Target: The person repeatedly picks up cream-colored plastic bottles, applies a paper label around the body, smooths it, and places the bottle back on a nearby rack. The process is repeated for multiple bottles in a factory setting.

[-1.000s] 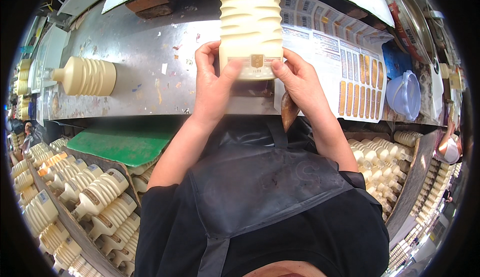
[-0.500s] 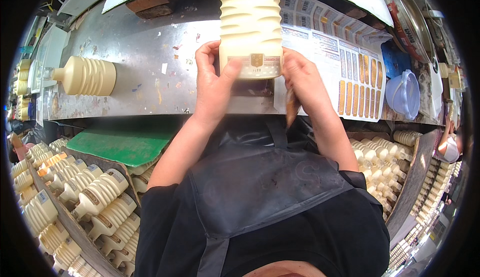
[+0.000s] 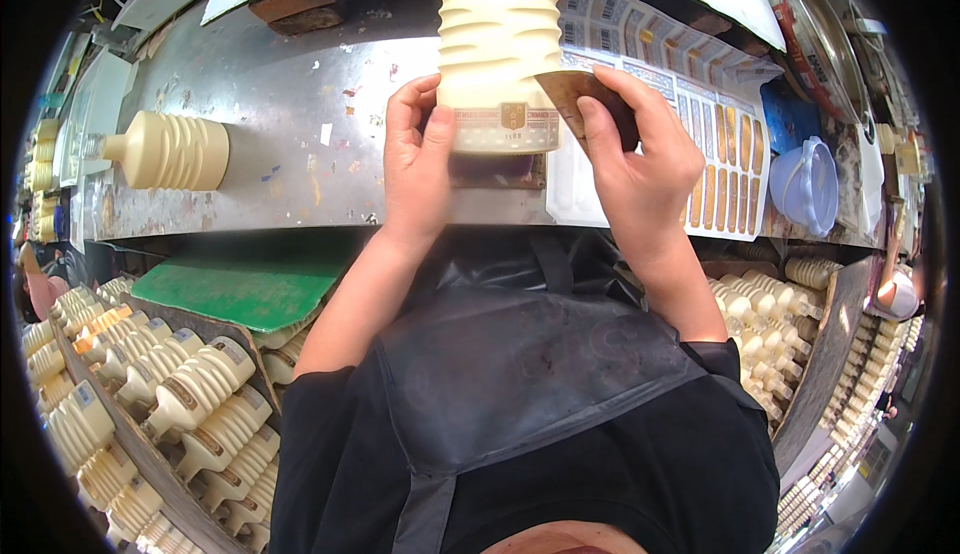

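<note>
Here's the metal table (image 3: 265, 189), with a sheet (image 3: 690, 94) spread at its right, presumably for easy reach. Mid-table, the bottle (image 3: 500, 54) lies base toward the person; the second bottle (image 3: 180, 151) lies well apart on the left, neck outward. Now the left hand (image 3: 415, 159): thumb over the bottle's left side, fingers curled around it, probably to stop a roll. And the right hand (image 3: 650, 159) pinches a brown blade (image 3: 568, 87) between thumb and fingers, corner just above the label (image 3: 512, 116); whether it touches the bottle, I can't tell.
</note>
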A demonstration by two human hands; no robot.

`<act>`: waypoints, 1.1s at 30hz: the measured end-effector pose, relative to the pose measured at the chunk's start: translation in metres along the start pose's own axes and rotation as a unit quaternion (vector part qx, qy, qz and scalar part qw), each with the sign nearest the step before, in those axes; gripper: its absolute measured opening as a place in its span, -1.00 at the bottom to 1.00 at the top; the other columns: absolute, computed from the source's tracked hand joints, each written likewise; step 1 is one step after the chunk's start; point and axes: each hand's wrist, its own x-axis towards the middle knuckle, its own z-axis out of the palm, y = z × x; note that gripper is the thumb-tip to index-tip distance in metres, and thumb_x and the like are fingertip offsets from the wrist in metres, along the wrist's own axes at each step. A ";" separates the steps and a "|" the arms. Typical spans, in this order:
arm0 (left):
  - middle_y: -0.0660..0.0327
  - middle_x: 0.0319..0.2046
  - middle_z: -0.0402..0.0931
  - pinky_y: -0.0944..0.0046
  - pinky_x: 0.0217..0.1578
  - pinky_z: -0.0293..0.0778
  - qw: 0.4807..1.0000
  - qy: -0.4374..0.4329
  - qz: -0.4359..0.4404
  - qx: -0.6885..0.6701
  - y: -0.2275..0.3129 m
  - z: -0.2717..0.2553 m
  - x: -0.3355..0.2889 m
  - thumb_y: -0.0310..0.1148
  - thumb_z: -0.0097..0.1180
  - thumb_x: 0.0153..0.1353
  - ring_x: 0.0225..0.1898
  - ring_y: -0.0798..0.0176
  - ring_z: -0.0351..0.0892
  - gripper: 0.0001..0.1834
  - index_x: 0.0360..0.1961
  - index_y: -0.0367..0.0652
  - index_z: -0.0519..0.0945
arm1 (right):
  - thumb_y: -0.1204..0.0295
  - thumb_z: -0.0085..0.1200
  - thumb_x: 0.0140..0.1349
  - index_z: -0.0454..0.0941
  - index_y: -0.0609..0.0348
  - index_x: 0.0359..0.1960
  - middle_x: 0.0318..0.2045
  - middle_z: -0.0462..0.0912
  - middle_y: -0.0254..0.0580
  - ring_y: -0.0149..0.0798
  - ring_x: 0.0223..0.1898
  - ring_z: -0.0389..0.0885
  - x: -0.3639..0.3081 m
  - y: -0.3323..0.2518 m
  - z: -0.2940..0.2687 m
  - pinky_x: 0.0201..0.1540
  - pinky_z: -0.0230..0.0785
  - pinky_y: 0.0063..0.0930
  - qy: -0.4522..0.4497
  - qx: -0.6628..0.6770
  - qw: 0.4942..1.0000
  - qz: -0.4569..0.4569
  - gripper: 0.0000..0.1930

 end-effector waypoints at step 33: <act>0.07 0.13 0.49 0.08 0.26 0.37 0.899 -0.004 0.181 0.398 0.006 -0.002 -0.003 -0.28 0.64 -0.14 0.17 0.05 0.50 -0.09 0.27 -0.22 0.45 | 0.62 0.26 0.26 0.62 0.23 -0.09 -0.56 0.41 -0.65 -0.75 -0.56 0.20 -0.022 0.005 -0.007 -0.52 -0.02 -0.75 -0.066 0.156 0.969 0.182 -0.80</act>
